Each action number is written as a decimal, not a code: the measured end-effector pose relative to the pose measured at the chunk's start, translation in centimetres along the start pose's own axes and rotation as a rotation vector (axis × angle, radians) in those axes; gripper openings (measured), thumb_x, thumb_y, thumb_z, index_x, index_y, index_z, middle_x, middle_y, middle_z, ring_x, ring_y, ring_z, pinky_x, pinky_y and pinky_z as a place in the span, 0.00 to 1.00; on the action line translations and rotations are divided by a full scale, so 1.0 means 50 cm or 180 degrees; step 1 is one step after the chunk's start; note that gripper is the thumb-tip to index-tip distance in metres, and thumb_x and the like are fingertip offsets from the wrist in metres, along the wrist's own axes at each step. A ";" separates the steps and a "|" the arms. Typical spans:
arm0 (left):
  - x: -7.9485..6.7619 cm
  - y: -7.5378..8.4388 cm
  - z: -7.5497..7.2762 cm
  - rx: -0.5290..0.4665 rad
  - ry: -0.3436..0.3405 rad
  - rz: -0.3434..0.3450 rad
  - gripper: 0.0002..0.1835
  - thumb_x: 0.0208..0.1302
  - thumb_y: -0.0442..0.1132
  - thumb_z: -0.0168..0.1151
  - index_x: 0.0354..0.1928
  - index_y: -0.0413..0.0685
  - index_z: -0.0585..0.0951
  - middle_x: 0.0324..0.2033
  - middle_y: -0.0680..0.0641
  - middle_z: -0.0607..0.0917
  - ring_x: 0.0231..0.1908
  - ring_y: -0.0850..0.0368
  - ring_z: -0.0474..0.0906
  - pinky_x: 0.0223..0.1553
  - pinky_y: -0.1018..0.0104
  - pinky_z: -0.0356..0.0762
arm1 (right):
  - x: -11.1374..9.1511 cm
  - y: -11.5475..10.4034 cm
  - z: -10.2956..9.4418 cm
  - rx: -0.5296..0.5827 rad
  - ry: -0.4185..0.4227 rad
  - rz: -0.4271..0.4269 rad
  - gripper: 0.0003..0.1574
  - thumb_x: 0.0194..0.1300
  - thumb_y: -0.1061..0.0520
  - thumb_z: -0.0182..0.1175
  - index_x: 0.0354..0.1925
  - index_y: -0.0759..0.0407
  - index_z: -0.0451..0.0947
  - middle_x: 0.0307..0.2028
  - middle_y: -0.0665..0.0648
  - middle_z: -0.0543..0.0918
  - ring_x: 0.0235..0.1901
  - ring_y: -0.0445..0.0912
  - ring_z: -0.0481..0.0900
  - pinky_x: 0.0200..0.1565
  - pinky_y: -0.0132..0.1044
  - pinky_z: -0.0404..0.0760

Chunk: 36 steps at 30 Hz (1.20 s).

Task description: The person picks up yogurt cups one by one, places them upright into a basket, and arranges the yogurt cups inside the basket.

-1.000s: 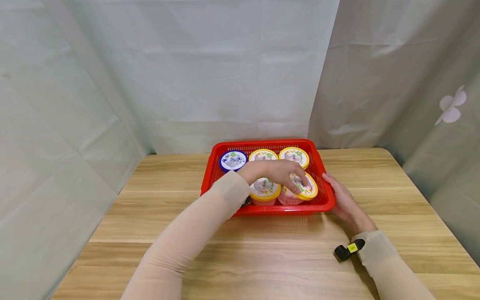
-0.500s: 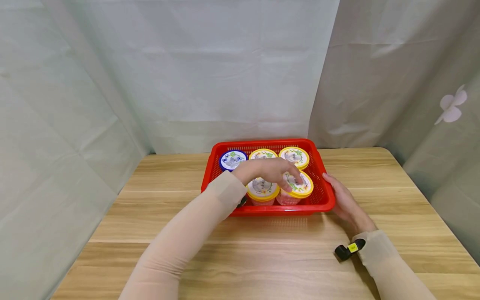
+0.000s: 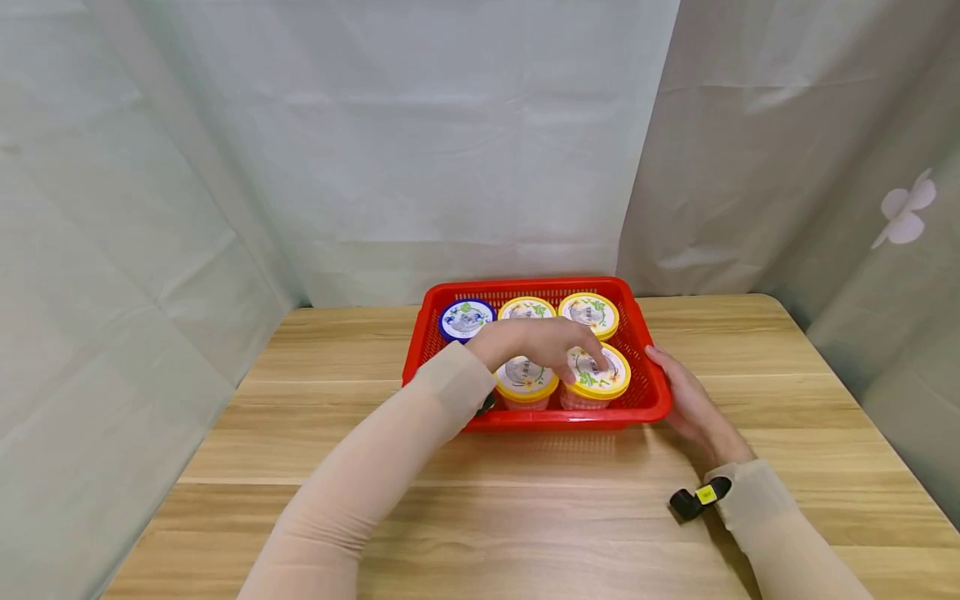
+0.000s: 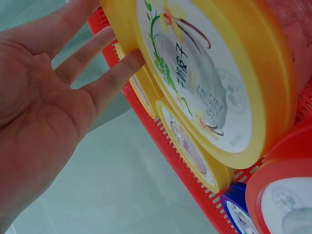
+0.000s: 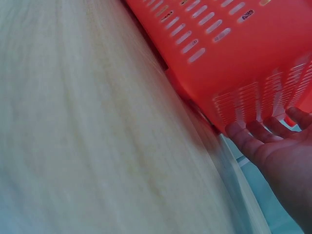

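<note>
In the head view my left hand (image 3: 542, 340) reaches over a red plastic basket (image 3: 525, 423). Its fingertips touch the yellow-rimmed lid of the front right tub (image 3: 592, 385), which sits upright. The left wrist view shows fingers stretched out along the edge of this lid (image 4: 204, 83), the palm apart from it. At the basket's right side my right hand (image 3: 692, 404) rests its nearly straight fingers on the outer wall; the right wrist view shows those fingertips against the slotted side. Another yellow-lidded tub (image 3: 523, 385) stands left of the touched one, partly under my left hand.
Along the back of the basket stand a blue-lidded tub (image 3: 467, 320) and two yellow-lidded tubs (image 3: 588, 313). A red-lidded tub (image 4: 287, 200) shows in the left wrist view. The wooden table (image 3: 540, 533) meets a pale curtain (image 3: 465, 167) behind.
The front right tub has shifted left and gone from tilted to upright, my left hand moving left with it. My right hand and the basket have stayed put.
</note>
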State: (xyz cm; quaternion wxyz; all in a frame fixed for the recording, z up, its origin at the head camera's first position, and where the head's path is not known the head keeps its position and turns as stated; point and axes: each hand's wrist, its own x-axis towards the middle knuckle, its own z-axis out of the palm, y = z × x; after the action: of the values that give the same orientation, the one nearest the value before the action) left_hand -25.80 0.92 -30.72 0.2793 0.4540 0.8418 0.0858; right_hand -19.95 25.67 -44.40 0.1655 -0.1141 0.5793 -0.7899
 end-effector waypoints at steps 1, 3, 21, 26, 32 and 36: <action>0.000 0.001 0.000 0.0014 0.0008 0.0004 0.26 0.69 0.37 0.69 0.69 0.59 0.80 0.70 0.52 0.75 0.73 0.55 0.65 0.75 0.59 0.60 | 0.000 0.000 0.000 -0.0001 0.0000 -0.0002 0.31 0.85 0.40 0.39 0.73 0.56 0.57 0.52 0.47 0.83 0.47 0.39 0.84 0.48 0.35 0.86; 0.000 0.002 0.001 0.0021 0.0035 -0.0004 0.27 0.69 0.37 0.70 0.68 0.59 0.81 0.70 0.52 0.76 0.72 0.56 0.65 0.75 0.60 0.60 | 0.000 0.000 0.000 0.0004 -0.0010 -0.0011 0.30 0.85 0.41 0.39 0.73 0.55 0.57 0.52 0.47 0.83 0.47 0.39 0.84 0.48 0.35 0.86; -0.022 0.010 -0.003 0.0035 0.0403 -0.0015 0.22 0.73 0.38 0.65 0.67 0.55 0.81 0.67 0.53 0.78 0.70 0.54 0.67 0.72 0.60 0.65 | 0.001 0.002 0.001 0.0002 -0.0016 0.0016 0.30 0.85 0.40 0.38 0.74 0.53 0.55 0.53 0.46 0.83 0.48 0.39 0.84 0.49 0.35 0.86; -0.034 0.005 -0.004 -0.0100 0.0530 0.0012 0.21 0.75 0.39 0.64 0.68 0.54 0.81 0.66 0.53 0.79 0.64 0.55 0.74 0.67 0.64 0.72 | -0.001 0.002 -0.003 0.0012 -0.0006 0.0002 0.31 0.85 0.40 0.38 0.75 0.54 0.54 0.53 0.46 0.83 0.48 0.39 0.84 0.49 0.36 0.86; -0.054 0.000 -0.009 -0.0292 0.0712 -0.0085 0.23 0.74 0.40 0.65 0.68 0.54 0.80 0.68 0.51 0.78 0.60 0.53 0.78 0.62 0.63 0.77 | -0.003 0.001 -0.006 0.0071 -0.0060 -0.0038 0.30 0.86 0.41 0.38 0.74 0.54 0.55 0.53 0.46 0.83 0.48 0.40 0.84 0.49 0.36 0.86; -0.067 -0.007 -0.008 -0.0313 0.0820 -0.0116 0.23 0.74 0.41 0.64 0.69 0.54 0.79 0.68 0.52 0.78 0.66 0.51 0.72 0.66 0.58 0.74 | -0.001 0.003 -0.008 0.0065 -0.0080 -0.0057 0.29 0.86 0.41 0.38 0.73 0.54 0.57 0.52 0.47 0.83 0.47 0.40 0.85 0.49 0.36 0.86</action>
State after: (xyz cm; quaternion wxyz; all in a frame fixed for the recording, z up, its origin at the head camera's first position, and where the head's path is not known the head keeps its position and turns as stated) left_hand -24.84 -1.96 -29.25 0.1923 0.4096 0.8735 0.1794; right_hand -20.03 25.98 -44.68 0.1667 -0.1274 0.5680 -0.7958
